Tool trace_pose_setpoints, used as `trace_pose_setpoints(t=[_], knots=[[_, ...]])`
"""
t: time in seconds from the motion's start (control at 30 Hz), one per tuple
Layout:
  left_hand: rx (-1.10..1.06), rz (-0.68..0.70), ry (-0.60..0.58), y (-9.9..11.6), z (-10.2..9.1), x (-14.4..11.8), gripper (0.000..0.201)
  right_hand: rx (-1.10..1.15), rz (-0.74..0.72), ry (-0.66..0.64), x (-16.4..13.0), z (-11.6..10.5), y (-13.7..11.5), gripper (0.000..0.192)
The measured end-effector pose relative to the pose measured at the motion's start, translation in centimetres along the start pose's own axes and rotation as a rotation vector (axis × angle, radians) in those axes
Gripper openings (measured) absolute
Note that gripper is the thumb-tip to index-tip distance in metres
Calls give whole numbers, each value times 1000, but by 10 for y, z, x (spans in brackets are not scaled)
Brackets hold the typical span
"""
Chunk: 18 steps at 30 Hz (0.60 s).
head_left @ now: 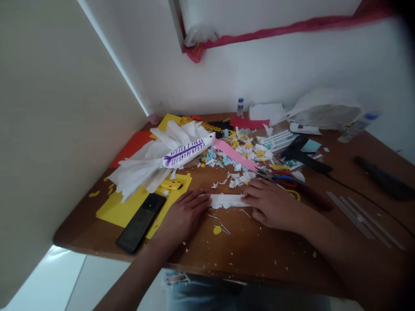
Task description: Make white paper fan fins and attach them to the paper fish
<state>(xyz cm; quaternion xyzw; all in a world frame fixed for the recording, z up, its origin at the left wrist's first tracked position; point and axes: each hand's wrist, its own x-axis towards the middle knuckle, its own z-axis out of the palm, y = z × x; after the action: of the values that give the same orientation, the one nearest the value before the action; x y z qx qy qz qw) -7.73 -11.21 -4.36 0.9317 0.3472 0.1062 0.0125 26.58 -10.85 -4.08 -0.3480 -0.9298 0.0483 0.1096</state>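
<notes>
Brown wooden table (246, 250), set into a corner against white walls. Strewn with paper scraps in white, yellow and blue. Lying on it: yellow sheet (118, 209) with black phone (141, 222) on top, red sheet (131, 147), white paper bird (162, 160), pink strip (234, 154), white folded strip (227, 200), scissors (285, 179), black glue gun (303, 155), glue bottle (240, 107), glue sticks (363, 218).

Head camera, looking forward and down, near the table (259, 255)
</notes>
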Motion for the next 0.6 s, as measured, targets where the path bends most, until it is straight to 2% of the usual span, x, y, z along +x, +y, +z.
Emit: trace_pose_setpoints(t=[0.07, 0.17, 0.27, 0.37, 0.47, 0.6], knots=[[31, -20, -12, 11, 1, 2, 44, -12, 40, 49, 4, 3, -13, 22], [69, -95, -30, 28, 7, 8, 47, 35, 20, 103, 11, 17, -31, 55], [66, -170, -31, 39, 15, 11, 49, 141, -64, 27, 13, 32, -40, 76], [18, -200, -14, 46, 19, 8, 53, 236, -48, -50, 13, 36, -40, 83], [4, -217, -43, 48, 21, 3, 64, 299, -16, -121, 14, 30, -37, 86], [39, -249, -100, 47, 23, 1, 61, 336, 5, -161, 13, 20, -36, 85]])
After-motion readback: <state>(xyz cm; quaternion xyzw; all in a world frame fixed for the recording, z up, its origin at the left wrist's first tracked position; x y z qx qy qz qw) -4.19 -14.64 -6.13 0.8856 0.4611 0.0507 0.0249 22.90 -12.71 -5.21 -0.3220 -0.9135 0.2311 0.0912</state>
